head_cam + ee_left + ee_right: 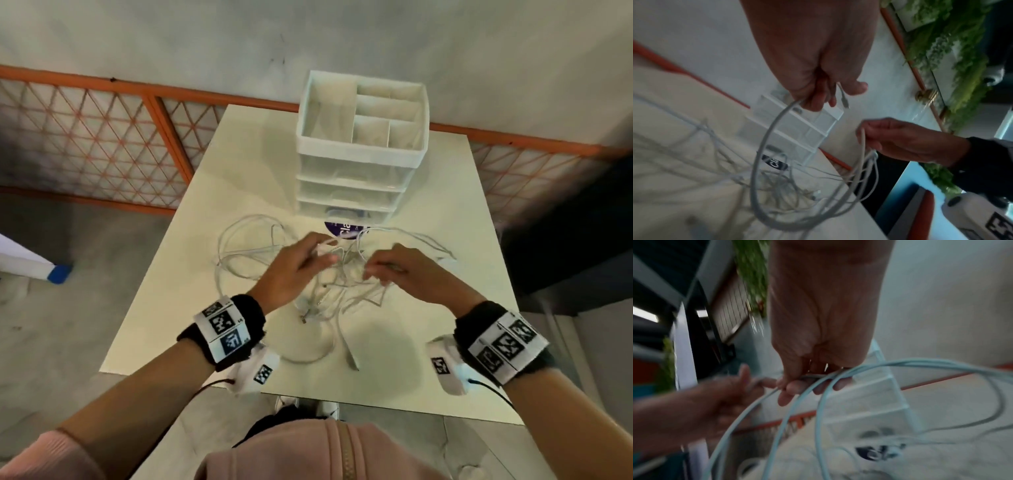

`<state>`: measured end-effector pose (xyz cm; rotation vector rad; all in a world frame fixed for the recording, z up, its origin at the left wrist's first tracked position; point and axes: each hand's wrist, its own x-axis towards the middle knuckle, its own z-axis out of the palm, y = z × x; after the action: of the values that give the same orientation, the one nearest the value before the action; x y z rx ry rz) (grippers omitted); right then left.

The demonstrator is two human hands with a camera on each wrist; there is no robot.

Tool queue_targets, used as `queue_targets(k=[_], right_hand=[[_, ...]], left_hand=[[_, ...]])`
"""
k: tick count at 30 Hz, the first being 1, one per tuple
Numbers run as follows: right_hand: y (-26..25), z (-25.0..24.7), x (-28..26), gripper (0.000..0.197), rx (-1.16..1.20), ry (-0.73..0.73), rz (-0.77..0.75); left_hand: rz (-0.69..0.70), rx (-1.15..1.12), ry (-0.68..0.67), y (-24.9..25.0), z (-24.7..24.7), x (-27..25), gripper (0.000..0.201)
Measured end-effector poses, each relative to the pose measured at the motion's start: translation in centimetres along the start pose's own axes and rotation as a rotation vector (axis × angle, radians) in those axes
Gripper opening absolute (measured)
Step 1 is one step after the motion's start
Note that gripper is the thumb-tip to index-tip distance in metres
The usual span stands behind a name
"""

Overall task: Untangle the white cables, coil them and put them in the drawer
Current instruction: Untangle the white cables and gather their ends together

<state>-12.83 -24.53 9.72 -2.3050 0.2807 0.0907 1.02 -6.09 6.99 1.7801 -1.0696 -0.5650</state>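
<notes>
A tangle of white cables (pixel 239 240) lies mid-table in front of a white drawer unit (pixel 359 150) whose clear drawers look shut. My left hand (pixel 318 253) hovers over the tangle and grips one cable (pixel 760 162) near its plug end (pixel 844 100). My right hand (pixel 373 270) is close beside it; its curled fingers (pixel 797 386) hold several strands (pixel 818 410) lifted off the table. Loops hang from both hands down to the pile. In the left wrist view my right hand (pixel 869 136) pinches thin strands.
The white table (pixel 445 342) is small, with its front edge near my body. A dark round label (pixel 344 230) sits at the drawer unit's foot. An orange lattice fence (pixel 102 137) runs behind; a white board with a blue corner (pixel 58 274) stands on the floor at left.
</notes>
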Motion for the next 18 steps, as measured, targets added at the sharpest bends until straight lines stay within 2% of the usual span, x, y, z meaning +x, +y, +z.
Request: queue_targets(k=[2,4,7,11,13,18], right_hand=[[-2.0,0.0,0.8,0.015,-0.012,0.086,-0.093],[-2.5,-0.2,1.0,0.013,-0.003,0.164,-0.117],[-1.3,-0.3,0.7,0.015,-0.009,0.124,-0.045],[2.7,-0.8,-0.1,0.024,-0.21,-0.038,0.179],[4.0,-1.6,-0.6,0.028,-0.228,-0.04,0.267],[5.7,-3.2,-1.4,0.027,-0.212,0.023,0.326]], left_hand=[[-0.043,-0.072,-0.105,0.6,0.9,0.4,0.026],[-0.094,-0.143,-0.165,1.2,0.8,0.7,0.02],[-0.024,-0.026,-0.158,2.0,-0.2,1.0,0.017],[0.128,0.179,0.019,2.9,-2.7,1.8,0.018],[0.17,0.208,0.1,3.1,-4.0,1.8,0.016],[0.244,0.307,0.337,2.9,-6.8,1.0,0.017]])
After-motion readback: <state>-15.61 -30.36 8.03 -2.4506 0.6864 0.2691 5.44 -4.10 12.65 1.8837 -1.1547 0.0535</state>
